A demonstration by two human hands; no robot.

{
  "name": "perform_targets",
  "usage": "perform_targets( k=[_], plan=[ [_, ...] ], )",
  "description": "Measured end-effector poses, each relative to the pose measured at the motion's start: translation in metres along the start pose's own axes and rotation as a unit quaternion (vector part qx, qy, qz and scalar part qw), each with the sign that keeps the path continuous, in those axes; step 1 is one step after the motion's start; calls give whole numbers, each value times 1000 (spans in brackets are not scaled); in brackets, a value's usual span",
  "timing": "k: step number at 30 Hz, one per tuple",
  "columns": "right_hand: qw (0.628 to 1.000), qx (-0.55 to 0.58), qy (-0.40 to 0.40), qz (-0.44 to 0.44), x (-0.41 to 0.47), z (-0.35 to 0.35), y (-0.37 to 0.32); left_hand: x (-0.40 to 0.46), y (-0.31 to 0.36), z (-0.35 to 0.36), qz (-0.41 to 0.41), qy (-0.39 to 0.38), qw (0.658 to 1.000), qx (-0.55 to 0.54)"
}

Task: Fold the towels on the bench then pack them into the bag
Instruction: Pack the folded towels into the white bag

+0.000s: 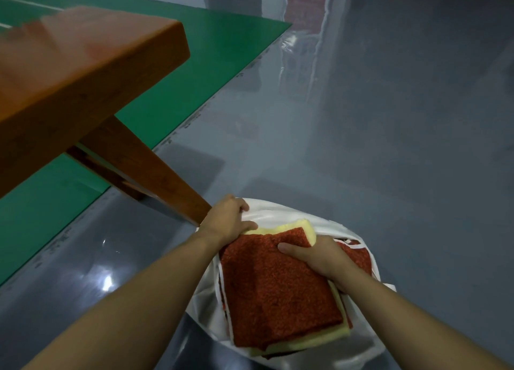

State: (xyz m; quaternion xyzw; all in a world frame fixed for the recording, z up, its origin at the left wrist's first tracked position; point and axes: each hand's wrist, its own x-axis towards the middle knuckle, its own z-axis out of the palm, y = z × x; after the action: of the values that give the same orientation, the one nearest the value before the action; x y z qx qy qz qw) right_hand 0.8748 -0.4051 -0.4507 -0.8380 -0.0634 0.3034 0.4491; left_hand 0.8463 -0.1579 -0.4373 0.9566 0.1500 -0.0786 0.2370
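A stack of folded towels sits over the mouth of a white plastic bag (281, 211) on the floor. The top one is a rust-red towel (275, 286); a pale yellow towel (299, 226) shows beneath it at the far and near edges. My right hand (319, 255) grips the stack's right side, thumb on the red towel and fingers underneath. My left hand (229, 219) holds the bag's rim at the far left corner, beside the yellow towel. The wooden bench (69, 72) stands at the upper left with no towel visible on its top.
A slanted bench leg (155, 175) comes down right beside my left hand. Glossy grey floor (389, 147) stretches to the right and ahead. Green flooring (194, 72) lies under and behind the bench. A red and white sign (306, 8) stands at the far wall.
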Motion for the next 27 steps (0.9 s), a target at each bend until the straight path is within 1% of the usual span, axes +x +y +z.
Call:
perform_targets(
  k=[3, 8, 10, 13, 16, 19, 21, 24, 27],
  plan=[
    [1000, -15, 0, 8, 1, 0, 0, 5, -6, 4, -9, -9, 1000, -10],
    [1000, -13, -9, -10, 0, 1, 1, 8, -10, 2, -29, -20, 996, -82],
    [1000, -10, -9, -19, 1, 2, 1, 9, -9, -1, 0, -10, 996, -92],
    [1000, -19, -7, -18, 5, 3, 1, 16, 1, -14, 36, -9, 998, -55],
    [1000, -24, -10, -2, 9, 5, 1, 24, 11, -32, 50, -41, 997, -34],
    [1000, -16, -10, 11, 15, 6, 2, 27, 11, -39, 60, -77, 994, -47],
    [1000, -10, -11, 20, 21, 6, -1, 27, 9, -39, 66, -82, 993, -59],
    [1000, -18, -7, 8, 36, 9, -8, 22, 7, -40, 83, -86, 990, -77],
    [999, 23, -18, 14, 46, 19, -21, 15, 3, -45, 93, -88, 987, -101]
  ],
)
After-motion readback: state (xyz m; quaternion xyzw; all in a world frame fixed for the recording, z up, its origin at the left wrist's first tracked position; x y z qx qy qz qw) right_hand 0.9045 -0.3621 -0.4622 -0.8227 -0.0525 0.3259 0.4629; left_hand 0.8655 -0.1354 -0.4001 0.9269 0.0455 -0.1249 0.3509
